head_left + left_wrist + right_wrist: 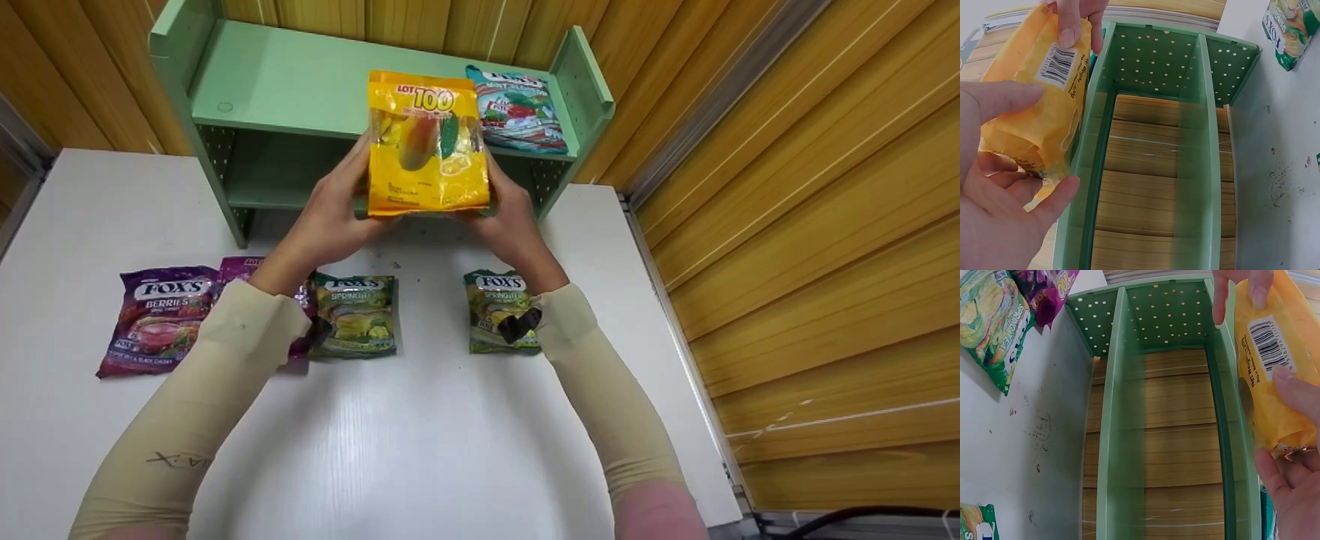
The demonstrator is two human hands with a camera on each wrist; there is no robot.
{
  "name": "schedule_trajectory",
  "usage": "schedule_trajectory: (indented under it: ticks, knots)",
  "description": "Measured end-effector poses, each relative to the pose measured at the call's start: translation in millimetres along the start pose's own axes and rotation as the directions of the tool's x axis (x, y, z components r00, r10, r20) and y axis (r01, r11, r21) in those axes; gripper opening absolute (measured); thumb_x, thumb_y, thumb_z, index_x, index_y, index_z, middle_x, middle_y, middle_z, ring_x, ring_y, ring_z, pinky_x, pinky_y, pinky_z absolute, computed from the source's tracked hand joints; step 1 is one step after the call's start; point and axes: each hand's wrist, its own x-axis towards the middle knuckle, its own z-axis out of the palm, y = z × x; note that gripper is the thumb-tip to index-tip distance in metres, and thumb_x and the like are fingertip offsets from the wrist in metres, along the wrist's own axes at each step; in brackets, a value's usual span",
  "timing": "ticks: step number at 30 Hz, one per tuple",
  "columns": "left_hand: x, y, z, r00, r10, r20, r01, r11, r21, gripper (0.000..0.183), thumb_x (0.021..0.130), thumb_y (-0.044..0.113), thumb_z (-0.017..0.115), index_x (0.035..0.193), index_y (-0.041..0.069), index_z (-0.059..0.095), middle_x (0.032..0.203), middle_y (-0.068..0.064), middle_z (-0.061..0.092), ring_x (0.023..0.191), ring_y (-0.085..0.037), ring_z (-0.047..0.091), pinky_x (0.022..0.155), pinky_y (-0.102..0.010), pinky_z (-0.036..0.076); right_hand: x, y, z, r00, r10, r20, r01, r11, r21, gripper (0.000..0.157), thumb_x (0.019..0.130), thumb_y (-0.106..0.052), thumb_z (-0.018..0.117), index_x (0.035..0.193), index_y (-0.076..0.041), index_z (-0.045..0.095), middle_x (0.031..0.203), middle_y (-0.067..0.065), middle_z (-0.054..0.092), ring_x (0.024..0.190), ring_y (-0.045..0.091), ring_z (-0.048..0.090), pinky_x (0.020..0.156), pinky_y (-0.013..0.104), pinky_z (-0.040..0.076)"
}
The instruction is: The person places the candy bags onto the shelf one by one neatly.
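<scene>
Both hands grip a yellow mango candy bag from its two sides, holding it upright at the front edge of the green shelf's top board. My left hand is on its left side, thumb near the bottom. On the opposite side is my right hand. In the left wrist view the thumb and fingers curl around the yellow bag, near its barcode. The right wrist view has the thumb pressing the barcode side of the yellow bag. Just right of it, a teal mint candy bag lies on the top board.
The green shelf stands on a white table against wood-patterned walls. Before it lie a purple berries candy bag, a partly hidden magenta bag and two green spring tea bags, one at left, one at right under the right wrist.
</scene>
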Motion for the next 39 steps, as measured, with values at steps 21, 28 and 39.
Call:
schedule_trajectory:
  ticks: [21,28,39]
  knots:
    - [9.3,9.5,-1.9,0.997,-0.024,-0.077,0.024,1.0,-0.005,0.077,0.092,0.027,0.066,0.154,0.032,0.02,0.158,0.018,0.024,0.146,-0.009,0.027,0.118,-0.032,0.031,3,-25,-6.5,0.996,0.077,-0.051,-0.07,0.988,0.14,0.079,0.089,-0.018,0.068,0.154,-0.014,0.024,0.152,0.0,0.043,0.126,0.013,0.052,0.105,0.021,0.045]
    - [13.1,11.6,-2.7,0.996,0.022,-0.085,-0.026,0.999,-0.041,0.072,0.093,0.027,0.064,0.153,0.027,0.026,0.151,0.01,0.039,0.134,-0.011,0.041,0.108,-0.034,0.045,4,-34,-10.1,0.994,0.096,-0.044,-0.084,0.969,0.231,0.081,0.088,-0.02,0.068,0.155,-0.014,0.023,0.15,0.0,0.045,0.124,0.011,0.054,0.106,0.024,0.045]
    - [19.0,13.2,-4.4,0.996,-0.004,-0.09,-0.003,0.997,-0.072,0.069,0.093,0.026,0.064,0.152,0.029,0.028,0.148,0.011,0.043,0.13,-0.012,0.044,0.11,-0.033,0.043,12,-31,-7.6,0.99,0.129,-0.059,-0.109,0.96,0.258,0.079,0.088,-0.023,0.067,0.154,-0.018,0.024,0.151,-0.005,0.044,0.125,0.008,0.052,0.105,0.02,0.044]
